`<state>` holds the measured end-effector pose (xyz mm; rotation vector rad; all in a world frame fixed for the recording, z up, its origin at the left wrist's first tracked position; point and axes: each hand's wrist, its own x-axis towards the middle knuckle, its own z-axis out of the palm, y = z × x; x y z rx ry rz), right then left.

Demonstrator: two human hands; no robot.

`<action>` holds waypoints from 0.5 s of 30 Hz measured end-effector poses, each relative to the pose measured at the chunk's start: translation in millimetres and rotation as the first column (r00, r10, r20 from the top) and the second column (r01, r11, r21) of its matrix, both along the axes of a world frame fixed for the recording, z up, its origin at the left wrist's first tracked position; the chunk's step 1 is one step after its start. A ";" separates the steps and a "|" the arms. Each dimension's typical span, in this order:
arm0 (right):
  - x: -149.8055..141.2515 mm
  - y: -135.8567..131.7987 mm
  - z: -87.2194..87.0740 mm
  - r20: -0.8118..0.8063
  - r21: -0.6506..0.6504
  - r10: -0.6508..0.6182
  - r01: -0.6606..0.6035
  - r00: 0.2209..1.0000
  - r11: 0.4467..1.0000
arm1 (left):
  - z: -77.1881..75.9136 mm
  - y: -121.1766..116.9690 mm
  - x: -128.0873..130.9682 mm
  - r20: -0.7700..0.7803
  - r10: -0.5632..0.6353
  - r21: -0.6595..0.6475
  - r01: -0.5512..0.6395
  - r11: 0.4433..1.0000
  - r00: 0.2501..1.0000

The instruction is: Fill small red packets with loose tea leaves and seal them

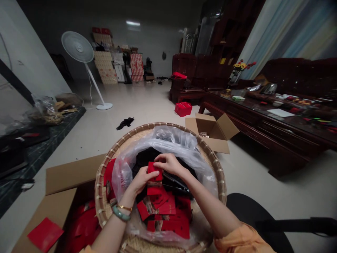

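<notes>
Red envelope (154, 171) betw. L hand (140, 179), R hand (170, 164) — bamboo tray (99, 196) under

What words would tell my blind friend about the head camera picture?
A left hand and right hand hold a red envelope over a round woven basket lined with a plastic bag. A cardboard box beside it holds more red envelopes.

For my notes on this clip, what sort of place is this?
Probably a home living room doubling as a packing space: a dark wooden sofa, a long glass-topped table, and stacked cartons by the far wall.
</notes>
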<state>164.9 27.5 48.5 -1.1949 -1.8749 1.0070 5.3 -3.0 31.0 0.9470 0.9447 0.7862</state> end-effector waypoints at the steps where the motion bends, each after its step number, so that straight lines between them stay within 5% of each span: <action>1: -0.2 0.7 -0.1 0.055 0.045 0.013 -0.016 0.998 0.999 | -0.5 1.2 1.4 -0.027 -0.011 0.020 0.012 1.000 1.000; 5: -1.0 4.2 -2.6 0.209 0.138 0.083 -0.114 0.974 0.984 | -4.4 3.9 5.2 -0.112 -0.063 0.039 0.068 0.997 0.992; 10: -1.4 7.9 -12.4 0.290 0.268 0.074 -0.156 0.954 0.951 | -11.6 -3.5 11.5 0.043 -0.097 -0.098 0.100 0.990 0.994; 15: 1.3 7.6 -15.6 0.284 0.252 0.061 -0.136 0.957 0.958 | -19.2 -7.8 18.2 0.044 -0.022 -0.172 0.030 0.985 0.999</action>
